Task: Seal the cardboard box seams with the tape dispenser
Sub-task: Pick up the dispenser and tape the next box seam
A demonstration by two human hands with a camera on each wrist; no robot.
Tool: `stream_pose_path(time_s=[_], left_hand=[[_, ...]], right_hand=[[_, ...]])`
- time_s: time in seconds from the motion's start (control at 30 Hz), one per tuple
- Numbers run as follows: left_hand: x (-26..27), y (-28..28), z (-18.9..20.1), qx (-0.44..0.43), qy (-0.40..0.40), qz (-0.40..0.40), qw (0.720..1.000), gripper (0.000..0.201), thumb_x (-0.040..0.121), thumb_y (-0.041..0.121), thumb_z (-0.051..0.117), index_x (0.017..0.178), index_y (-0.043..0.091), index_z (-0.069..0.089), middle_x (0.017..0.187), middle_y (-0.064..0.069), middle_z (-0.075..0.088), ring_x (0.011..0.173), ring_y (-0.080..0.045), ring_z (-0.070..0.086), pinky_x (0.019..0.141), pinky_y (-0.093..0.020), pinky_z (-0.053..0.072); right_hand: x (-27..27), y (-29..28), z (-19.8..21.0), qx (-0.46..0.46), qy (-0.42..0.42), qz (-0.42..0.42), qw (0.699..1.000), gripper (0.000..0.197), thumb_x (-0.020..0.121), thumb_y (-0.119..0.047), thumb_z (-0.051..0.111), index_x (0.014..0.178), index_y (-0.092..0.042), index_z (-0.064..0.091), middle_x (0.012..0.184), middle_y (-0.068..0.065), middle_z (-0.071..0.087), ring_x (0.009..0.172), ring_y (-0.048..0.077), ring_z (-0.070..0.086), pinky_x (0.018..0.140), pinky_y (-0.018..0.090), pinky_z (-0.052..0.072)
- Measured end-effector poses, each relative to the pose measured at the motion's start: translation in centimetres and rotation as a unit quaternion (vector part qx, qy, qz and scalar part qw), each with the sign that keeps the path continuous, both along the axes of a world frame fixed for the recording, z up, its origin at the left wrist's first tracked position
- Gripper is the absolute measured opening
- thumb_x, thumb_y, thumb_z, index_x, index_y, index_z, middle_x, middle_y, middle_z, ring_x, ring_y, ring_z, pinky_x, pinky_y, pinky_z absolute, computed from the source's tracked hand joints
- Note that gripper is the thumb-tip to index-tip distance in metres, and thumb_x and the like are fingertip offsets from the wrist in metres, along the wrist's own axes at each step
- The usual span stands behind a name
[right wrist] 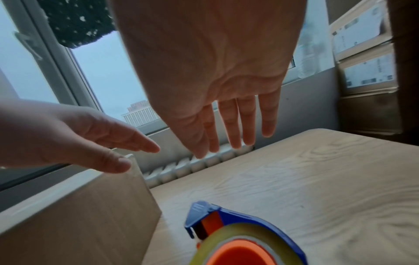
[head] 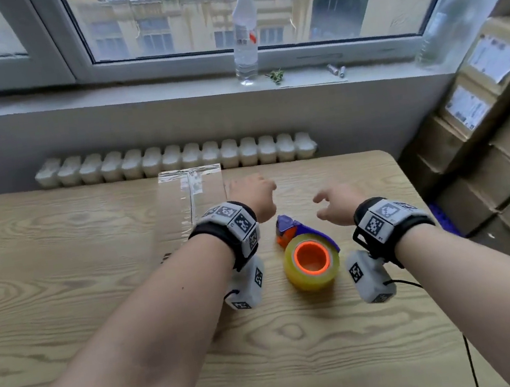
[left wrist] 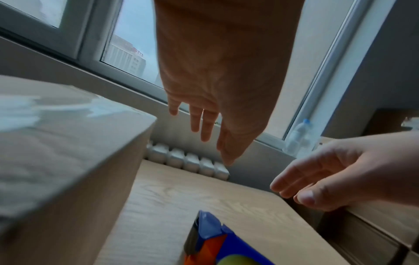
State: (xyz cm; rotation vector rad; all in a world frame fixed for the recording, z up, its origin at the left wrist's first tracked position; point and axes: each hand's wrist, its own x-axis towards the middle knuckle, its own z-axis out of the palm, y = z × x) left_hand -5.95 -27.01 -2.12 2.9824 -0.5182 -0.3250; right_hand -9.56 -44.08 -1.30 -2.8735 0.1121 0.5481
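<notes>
A cardboard box point(head: 184, 210) with clear tape shining on its top stands on the table, left of centre. The blue and orange tape dispenser point(head: 307, 251), with its yellowish roll, lies on the table just right of the box. My left hand point(head: 252, 195) hovers by the box's right top edge, fingers straight, holding nothing. My right hand point(head: 335, 203) hangs above the table beyond the dispenser, fingers relaxed and empty. The left wrist view shows the left hand point(left wrist: 204, 116) in the air beside the box point(left wrist: 68, 152). In the right wrist view the right hand point(right wrist: 226, 116) is above the dispenser point(right wrist: 238, 233).
The wooden table point(head: 63, 286) stands against a radiator point(head: 173, 159) under the window. A water bottle point(head: 244, 35) is on the sill. Stacked cardboard boxes point(head: 502, 142) rise along the table's right side.
</notes>
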Motion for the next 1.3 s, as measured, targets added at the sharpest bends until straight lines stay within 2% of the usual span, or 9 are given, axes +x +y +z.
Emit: stream_pose_path(time_s=[0.2,0.53,0.6,0.67,0.77,0.9,1.03,1.13,1.3], left_hand=[[1.3,-3.6,-3.6,0.083,0.046,-0.023,0.995,0.046,0.089,0.023,0.052,0.135,0.021,0.049,0.140,-0.005,0.048,0.132,-0.024,0.040,0.109,-0.048,0.028],[3.0,-4.6,-7.2,0.115,0.132,-0.011,0.984,0.041,0.088,0.026,0.052,0.128,0.018,0.052,0.129,-0.005,0.056,0.120,-0.027,0.053,0.097,-0.041,0.040],[3.1,-4.7,-7.4,0.115,0.145,-0.013,0.983,0.035,0.089,0.025,0.051,0.123,0.017,0.055,0.123,-0.005,0.060,0.114,-0.026,0.056,0.093,-0.039,0.041],[3.1,-4.7,-7.6,0.103,0.159,-0.007,0.982,0.033,0.089,0.024,0.050,0.121,0.017,0.055,0.120,-0.004,0.062,0.110,-0.026,0.058,0.088,-0.038,0.043],[3.0,-4.5,-7.5,0.085,0.169,0.003,0.982,0.034,0.090,0.021,0.050,0.123,0.015,0.053,0.119,-0.006,0.063,0.109,-0.027,0.059,0.086,-0.038,0.045],[3.0,-4.1,-6.2,0.053,0.172,0.023,0.983,0.035,0.092,0.019,0.049,0.126,0.011,0.053,0.123,-0.009,0.062,0.111,-0.028,0.059,0.088,-0.037,0.048],[2.6,-3.8,-3.8,-0.027,0.156,0.064,0.985,0.040,0.095,0.020,0.046,0.134,0.014,0.050,0.129,-0.009,0.060,0.118,-0.027,0.056,0.094,-0.036,0.046],[1.9,-2.8,-1.3,-0.085,0.124,0.092,0.984,0.036,0.099,0.027,0.039,0.129,0.012,0.053,0.123,-0.011,0.061,0.114,-0.027,0.056,0.091,-0.035,0.044],[0.2,-0.3,3.1,-0.133,0.077,0.102,0.983,0.042,0.103,0.022,0.027,0.116,-0.003,0.058,0.118,-0.021,0.061,0.112,-0.035,0.056,0.092,-0.041,0.043]], right_hand=[[1.2,-3.0,-3.9,0.021,0.053,-0.007,0.998,0.044,0.088,-0.022,0.059,0.132,-0.019,0.055,0.136,0.004,0.056,0.124,0.022,0.052,0.099,0.031,0.042],[4.1,-2.0,-9.6,0.018,0.149,0.063,0.987,0.074,0.071,-0.025,0.079,0.138,-0.018,0.047,0.130,0.004,0.059,0.117,0.023,0.057,0.092,0.033,0.049],[4.6,-1.8,-10.1,0.009,0.158,0.068,0.985,0.057,0.069,-0.024,0.077,0.122,-0.017,0.057,0.112,0.005,0.066,0.102,0.024,0.063,0.082,0.033,0.053],[4.8,-1.5,-10.1,-0.008,0.169,0.074,0.983,0.023,0.068,-0.023,0.074,0.085,-0.015,0.061,0.078,0.003,0.063,0.075,0.022,0.062,0.062,0.028,0.051],[4.7,-1.0,-9.6,-0.017,0.171,0.077,0.982,0.022,0.070,-0.021,0.069,0.064,-0.016,0.048,0.062,0.000,0.052,0.062,0.021,0.054,0.052,0.023,0.041],[4.5,-0.9,-7.8,0.012,0.148,0.053,0.987,0.018,0.069,-0.021,0.065,0.073,-0.016,0.048,0.078,0.005,0.060,0.073,0.024,0.058,0.059,0.030,0.045],[3.9,-0.9,-4.6,0.040,0.105,0.038,0.993,0.030,0.070,-0.017,0.067,0.098,-0.012,0.060,0.093,0.009,0.067,0.087,0.025,0.065,0.073,0.035,0.055],[3.2,-0.7,-1.7,0.034,0.058,0.029,0.997,0.028,0.070,-0.013,0.069,0.098,-0.009,0.064,0.093,0.010,0.069,0.085,0.026,0.066,0.074,0.034,0.056],[1.2,0.3,2.6,0.050,-0.013,0.007,0.999,0.039,0.071,-0.008,0.067,0.102,-0.016,0.045,0.095,0.008,0.060,0.085,0.025,0.058,0.070,0.031,0.048]])
